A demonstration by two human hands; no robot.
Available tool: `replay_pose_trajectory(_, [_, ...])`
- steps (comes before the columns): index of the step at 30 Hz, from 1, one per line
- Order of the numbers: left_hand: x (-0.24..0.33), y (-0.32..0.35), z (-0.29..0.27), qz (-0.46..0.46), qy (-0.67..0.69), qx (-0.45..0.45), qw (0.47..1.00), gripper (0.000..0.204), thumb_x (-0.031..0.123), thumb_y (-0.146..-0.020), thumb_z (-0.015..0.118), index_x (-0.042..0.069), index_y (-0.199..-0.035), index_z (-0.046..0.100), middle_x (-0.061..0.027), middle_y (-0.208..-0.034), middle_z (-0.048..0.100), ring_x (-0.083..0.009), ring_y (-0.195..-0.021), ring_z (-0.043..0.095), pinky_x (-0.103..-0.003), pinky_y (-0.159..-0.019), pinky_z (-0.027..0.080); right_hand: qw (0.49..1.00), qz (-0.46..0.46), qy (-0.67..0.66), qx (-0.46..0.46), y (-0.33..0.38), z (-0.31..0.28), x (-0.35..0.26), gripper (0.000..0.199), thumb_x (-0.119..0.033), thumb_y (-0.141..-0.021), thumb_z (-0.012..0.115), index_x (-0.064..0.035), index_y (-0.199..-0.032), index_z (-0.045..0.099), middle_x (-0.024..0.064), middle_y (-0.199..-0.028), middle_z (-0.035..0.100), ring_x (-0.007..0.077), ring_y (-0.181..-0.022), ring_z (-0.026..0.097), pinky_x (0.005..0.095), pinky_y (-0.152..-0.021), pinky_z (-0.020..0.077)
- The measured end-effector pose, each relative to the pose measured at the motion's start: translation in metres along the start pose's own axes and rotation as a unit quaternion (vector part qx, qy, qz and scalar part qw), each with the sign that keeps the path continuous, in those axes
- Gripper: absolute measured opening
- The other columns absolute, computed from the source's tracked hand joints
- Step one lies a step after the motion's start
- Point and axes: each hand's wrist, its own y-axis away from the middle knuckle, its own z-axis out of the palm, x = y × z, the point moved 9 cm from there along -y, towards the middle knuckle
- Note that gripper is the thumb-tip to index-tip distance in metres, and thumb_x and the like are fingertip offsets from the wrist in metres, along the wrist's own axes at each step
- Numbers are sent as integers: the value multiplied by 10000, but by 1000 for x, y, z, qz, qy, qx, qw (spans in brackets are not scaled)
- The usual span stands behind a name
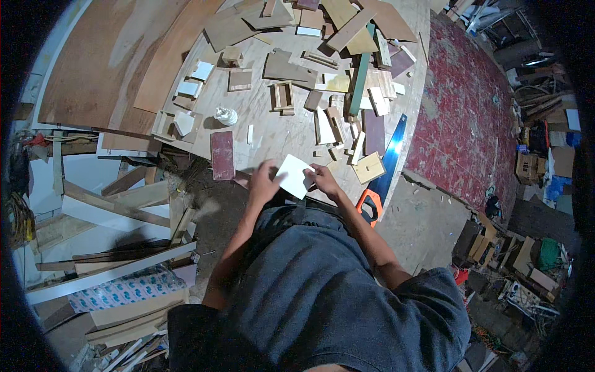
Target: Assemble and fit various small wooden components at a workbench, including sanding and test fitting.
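Between my two hands, just off the near edge of the wooden table, is a small white square board, tilted so one corner points away from me. My left hand grips its left side, with the fingers bent at the edge. On the opposite side, my right hand pinches the board, and its fingertips lie over the white face. A dark reddish-brown rectangular board lies left of my left hand. Beyond it are a narrow white strip and a round white object.
A handsaw with an orange handle lies along the table's right edge, near a light wooden square. Small wooden frames and many offcuts cover the far side. Large plywood sheets stand at left, above scrap wood on the floor.
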Motion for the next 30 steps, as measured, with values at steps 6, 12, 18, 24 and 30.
replay_pose_trajectory(6, [-52, 3, 51, -110, 124, -143, 976, 199, 187, -890, 670, -7, -931, 659, -133, -767, 664, -217, -713, 647, -369, -668, 494, 998, 23, 57, 13, 15, 14, -14, 256, -266, -901, 724, -18, -954, 689, 30, -781, 677, 97, -664, 617, 253, -607, 495])
replay_pose_trajectory(12, [-150, 30, 20, -254, 217, -15, 942, 123, 109, -880, 636, -7, -876, 678, -131, -709, 689, -201, -633, 667, -344, -574, 511, 998, 47, -28, 26, -21, 6, 35, 270, -190, -899, 703, -2, -1087, 654, 66, -890, 691, 133, -763, 658, 302, -660, 540])
replay_pose_trajectory(18, [-186, 26, -74, -209, 22, 182, 961, 321, 162, -773, 767, 39, -1045, 650, -170, -936, 682, -269, -852, 674, -379, -745, 528, 938, -44, 299, 168, -70, -13, 25, 389, -183, -716, 819, 45, -995, 670, 150, -858, 714, 253, -763, 693, 398, -699, 550])
replay_pose_trajectory(24, [-172, 7, -119, -230, -242, 173, 927, 618, 269, -694, 822, 75, -1214, 551, -168, -1231, 522, -400, -1174, 455, -520, -1052, 318, 878, -76, 397, 257, -64, 6, -7, 439, -382, -818, 728, 50, -798, 650, 259, -784, 677, 391, -777, 690, 449, -680, 530])
replay_pose_trajectory(30, [-125, -19, -80, -34, -135, 153, 978, 494, 195, -763, 767, 93, -1208, 577, -182, -1166, 551, -389, -1138, 500, -509, -1026, 357, 965, 20, 124, 229, -57, -30, 64, 461, -390, -986, 547, 42, -1027, 700, 71, -740, 640, 178, -640, 633, 359, -556, 518])
